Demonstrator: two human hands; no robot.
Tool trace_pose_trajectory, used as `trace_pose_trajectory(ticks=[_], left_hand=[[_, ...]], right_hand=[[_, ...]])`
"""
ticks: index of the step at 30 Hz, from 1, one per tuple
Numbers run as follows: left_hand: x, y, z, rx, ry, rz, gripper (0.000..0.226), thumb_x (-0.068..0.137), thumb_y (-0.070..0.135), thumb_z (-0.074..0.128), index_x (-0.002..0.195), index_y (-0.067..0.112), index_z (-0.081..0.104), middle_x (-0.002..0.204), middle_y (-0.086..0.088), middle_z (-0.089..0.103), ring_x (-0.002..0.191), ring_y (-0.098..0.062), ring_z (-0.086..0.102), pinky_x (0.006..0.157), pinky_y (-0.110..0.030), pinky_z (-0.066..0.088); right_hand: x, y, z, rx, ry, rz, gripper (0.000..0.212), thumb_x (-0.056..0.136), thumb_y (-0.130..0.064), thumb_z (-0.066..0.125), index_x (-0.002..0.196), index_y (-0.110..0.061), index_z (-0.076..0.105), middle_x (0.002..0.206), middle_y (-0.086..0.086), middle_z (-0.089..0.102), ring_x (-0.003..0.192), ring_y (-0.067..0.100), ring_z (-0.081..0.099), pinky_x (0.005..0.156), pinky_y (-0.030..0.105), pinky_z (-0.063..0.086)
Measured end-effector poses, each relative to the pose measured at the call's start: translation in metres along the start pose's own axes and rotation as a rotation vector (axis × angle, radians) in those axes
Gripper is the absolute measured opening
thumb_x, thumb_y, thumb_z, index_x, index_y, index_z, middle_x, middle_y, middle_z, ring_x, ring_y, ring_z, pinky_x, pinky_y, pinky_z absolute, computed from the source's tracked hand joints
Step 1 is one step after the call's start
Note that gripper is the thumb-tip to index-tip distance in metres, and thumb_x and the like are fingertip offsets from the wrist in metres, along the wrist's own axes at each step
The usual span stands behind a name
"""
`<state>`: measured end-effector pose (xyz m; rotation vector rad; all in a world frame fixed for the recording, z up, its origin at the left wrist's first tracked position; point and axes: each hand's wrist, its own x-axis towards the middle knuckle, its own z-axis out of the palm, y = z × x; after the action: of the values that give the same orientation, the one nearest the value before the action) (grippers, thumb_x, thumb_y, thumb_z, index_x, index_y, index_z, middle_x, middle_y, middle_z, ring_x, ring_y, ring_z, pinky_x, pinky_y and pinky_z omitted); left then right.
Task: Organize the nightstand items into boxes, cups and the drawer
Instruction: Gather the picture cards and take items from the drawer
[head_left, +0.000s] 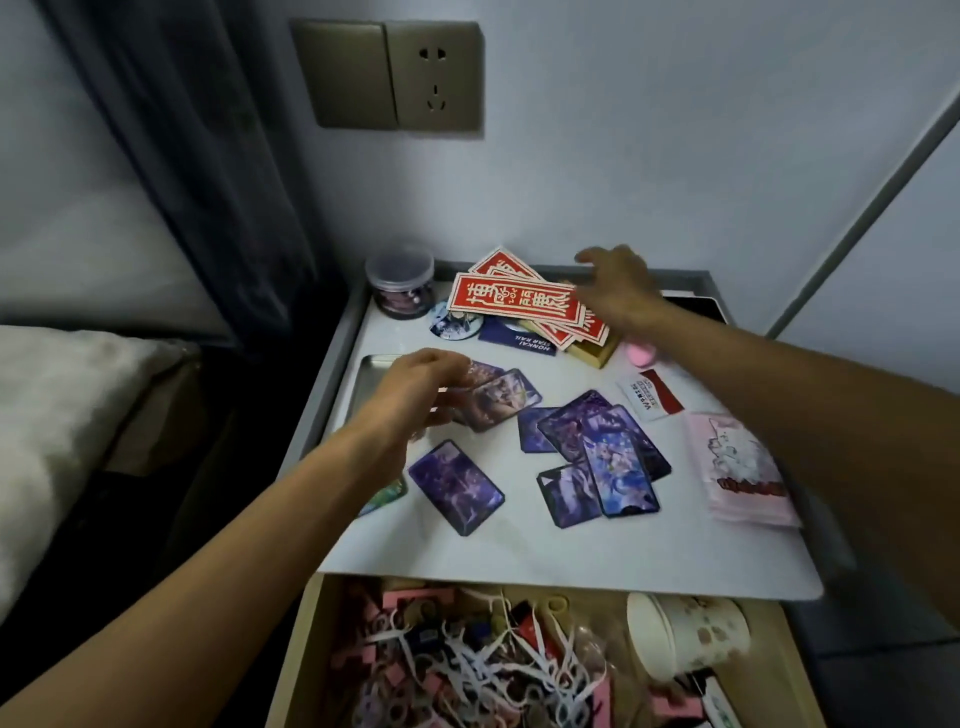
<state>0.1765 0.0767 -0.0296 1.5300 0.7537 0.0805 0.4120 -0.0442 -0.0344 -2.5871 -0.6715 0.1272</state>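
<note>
Head view only. Left hand (415, 384) has its fingers curled onto the edge of a fan of cards (493, 397) beside the metal tray (371, 366). It reads as a pinch, though blur smears the fingertips. Right hand (618, 291) is spread, palm down, over the right end of the red envelopes (517, 301) at the back of the nightstand top (519, 556).

Loose purple cards (597, 452) lie flat mid-surface, one single card (457, 486) apart from them and a greenish card (387, 493) half under the left forearm at the left edge. Drawer (306, 649) is pulled out below, full of floss picks (493, 670), with a paper cup (685, 634) on its side.

Risks:
- The envelope stack sits crooked on a gold box (592, 352), so a one-handed grab likely fans it and drops some.
- Forearm drag could sweep the greenish card off the edge.
- Glossy cards on a smooth top likely slide rather than lift, and may fall forward into the drawer clutter.
- The pinched fan may slip if more is added.
</note>
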Motion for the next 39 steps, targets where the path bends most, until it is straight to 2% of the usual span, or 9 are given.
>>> trace_pose_trajectory(ticks=[2,10,13,18,21,24,27,31,39], left_hand=[[0.0,0.001,-0.001,0.091,-0.015,0.047,0.018,0.1,0.02,0.054,0.112,0.012,0.065,0.103,-0.006,0.07,0.08,-0.013,0.063,0.07,-0.023,0.048],[-0.035,0.001,0.012,0.373,-0.171,0.175,0.009,0.1,0.017,0.055,0.102,0.013,0.063,0.1,-0.009,0.071,0.082,-0.017,0.066,0.071,-0.028,0.048],[-0.066,-0.006,0.02,0.442,-0.235,0.257,0.009,0.099,0.018,0.057,0.104,0.014,0.063,0.097,-0.005,0.072,0.08,-0.017,0.069,0.066,-0.027,0.051],[-0.116,-0.04,0.044,0.756,-0.452,0.359,0.018,0.096,0.033,0.061,0.11,0.023,0.064,0.101,0.003,0.071,0.082,-0.012,0.068,0.073,-0.026,0.053],[-0.125,-0.068,0.063,0.993,-0.551,0.365,0.025,0.094,0.042,0.062,0.115,0.028,0.064,0.111,0.003,0.07,0.099,-0.017,0.065,0.087,-0.035,0.052],[-0.126,-0.091,0.084,0.954,-0.591,0.362,0.025,0.092,0.035,0.067,0.114,0.023,0.068,0.11,0.004,0.07,0.099,-0.014,0.064,0.086,-0.03,0.05],[-0.122,-0.111,0.112,0.807,-0.568,0.245,0.02,0.094,0.024,0.065,0.108,0.012,0.071,0.1,0.001,0.07,0.089,-0.012,0.061,0.077,-0.025,0.045],[-0.114,-0.132,0.148,0.596,-0.456,0.035,0.03,0.093,0.033,0.066,0.097,0.004,0.073,0.093,-0.009,0.073,0.081,-0.023,0.066,0.074,-0.031,0.051],[-0.103,-0.143,0.178,0.395,-0.282,-0.132,0.021,0.091,0.023,0.071,0.093,0.002,0.073,0.08,-0.006,0.068,0.05,-0.004,0.056,0.047,-0.012,0.041]], right_hand=[[-0.001,-0.002,0.009,-0.061,0.177,-0.01,0.048,0.094,-0.029,0.066,0.138,-0.02,0.052,0.139,0.012,0.046,0.127,0.028,0.046,0.097,0.039,0.045],[-0.103,-0.002,-0.007,0.126,0.073,-0.278,0.025,0.091,-0.006,0.062,0.112,-0.017,0.07,0.121,0.005,0.06,0.11,0.019,0.056,0.091,0.025,0.042],[-0.174,0.0,-0.019,0.214,-0.136,-0.354,0.021,0.093,-0.008,0.063,0.106,-0.022,0.071,0.107,-0.003,0.069,0.094,0.009,0.065,0.085,0.029,0.056],[-0.28,0.042,-0.022,0.038,-0.573,-0.476,0.023,0.091,-0.014,0.065,0.106,-0.031,0.07,0.096,-0.017,0.067,0.085,-0.004,0.062,0.076,0.015,0.05],[-0.328,0.082,-0.005,-0.217,-0.866,-0.479,0.038,0.087,-0.018,0.064,0.119,-0.038,0.062,0.113,-0.013,0.062,0.099,0.006,0.058,0.088,0.031,0.051],[-0.362,0.103,0.009,-0.316,-1.075,-0.464,0.046,0.085,-0.016,0.063,0.125,-0.037,0.058,0.133,-0.008,0.045,0.12,0.015,0.046,0.102,0.036,0.043],[-0.377,0.115,0.016,-0.323,-1.045,-0.462,0.035,0.087,-0.022,0.064,0.119,-0.035,0.055,0.141,-0.01,0.035,0.127,0.016,0.041,0.104,0.034,0.041],[-0.372,0.118,0.007,-0.349,-0.919,-0.473,0.033,0.089,-0.035,0.066,0.119,-0.027,0.057,0.139,-0.006,0.042,0.121,0.015,0.045,0.099,0.034,0.043],[-0.349,0.129,-0.035,-0.018,-0.738,-0.252,0.019,0.088,-0.039,0.069,0.085,-0.02,0.065,0.118,-0.003,0.062,0.107,0.013,0.059,0.093,0.039,0.051]])
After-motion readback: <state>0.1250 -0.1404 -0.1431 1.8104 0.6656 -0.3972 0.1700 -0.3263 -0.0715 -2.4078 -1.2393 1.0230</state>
